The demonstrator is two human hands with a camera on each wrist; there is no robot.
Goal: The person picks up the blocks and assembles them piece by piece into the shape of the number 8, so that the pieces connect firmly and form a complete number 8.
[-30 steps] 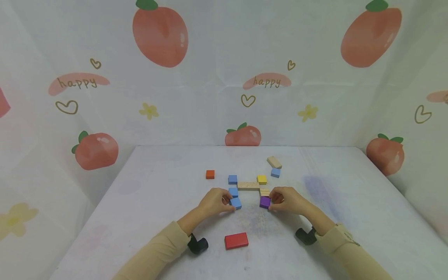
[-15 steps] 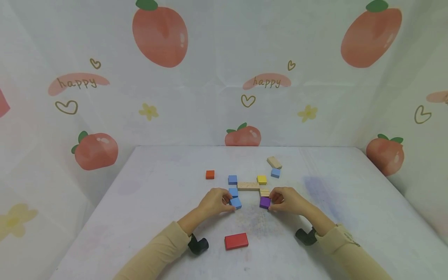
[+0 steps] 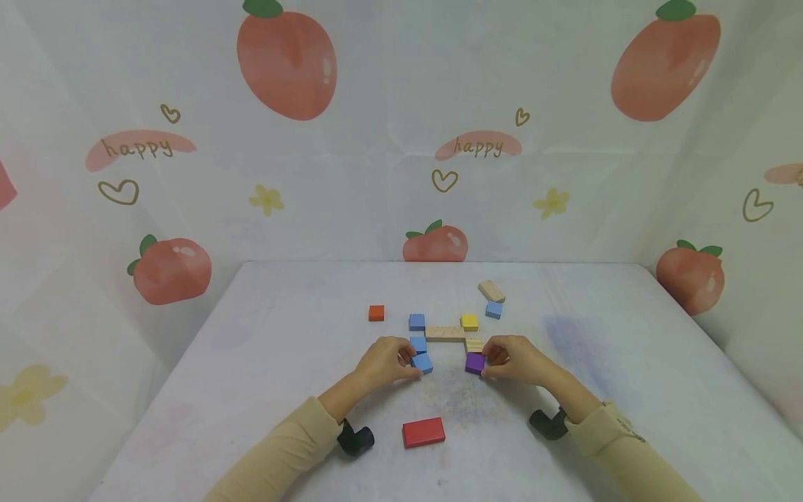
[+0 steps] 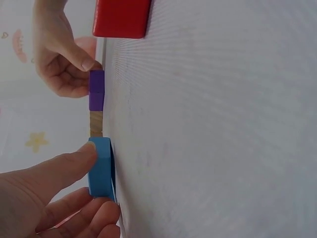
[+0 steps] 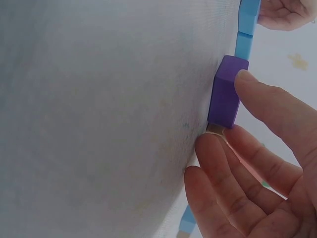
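My left hand (image 3: 384, 364) pinches a light blue block (image 3: 422, 363) between thumb and fingers; it sits turned at a slight angle on the table. Just behind it is another blue block (image 3: 418, 344). Across from it, my right hand (image 3: 516, 360) pinches a purple block (image 3: 475, 362) with thumb and fingertips, as the right wrist view also shows. A ridged wooden block (image 3: 474, 345) touches or nearly touches the purple one from behind. Between the two columns lies a long wooden block (image 3: 445, 334), with a blue block (image 3: 417, 322) and a yellow block (image 3: 469, 322) at its far corners.
A red rectangular block (image 3: 424, 432) lies nearer the front, between the forearms. Farther back are an orange-red block (image 3: 376, 313) on the left, and a blue block (image 3: 493, 309) beside a pale wooden block (image 3: 492, 291) on the right. A printed cloth hangs behind the table (image 3: 301, 300).
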